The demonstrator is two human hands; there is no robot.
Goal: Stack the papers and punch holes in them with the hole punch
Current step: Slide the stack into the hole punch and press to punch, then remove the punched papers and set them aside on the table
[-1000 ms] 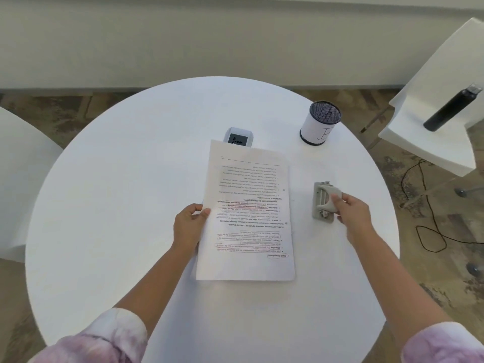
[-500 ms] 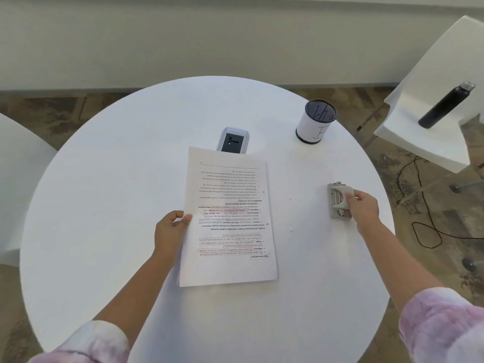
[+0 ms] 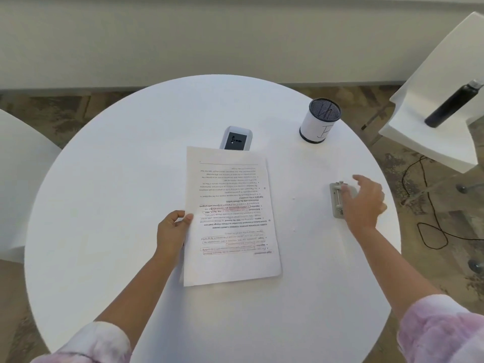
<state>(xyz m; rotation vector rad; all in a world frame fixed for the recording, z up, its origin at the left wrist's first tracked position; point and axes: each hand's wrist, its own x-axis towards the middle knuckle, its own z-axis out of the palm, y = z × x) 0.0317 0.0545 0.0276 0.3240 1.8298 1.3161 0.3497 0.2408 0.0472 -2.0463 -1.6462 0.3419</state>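
A stack of printed papers lies flat in the middle of the round white table, text upside down to me, with punched holes along its right edge. My left hand pinches the stack's left edge between thumb and fingers. A grey hole punch sits on the table to the right of the papers, well apart from them. My right hand hovers over the punch's right side with the fingers spread and the index finger stretched out; it covers part of the punch.
A white mesh-topped pen cup stands at the back right. A grey power socket lies just beyond the papers' top edge. A white chair with a black bottle stands to the right, with a cable on the floor.
The punch was carried to the right, away from the papers, and set down. My right hand has loosened from gripping it to spread fingers. My left hand still holds the stack.
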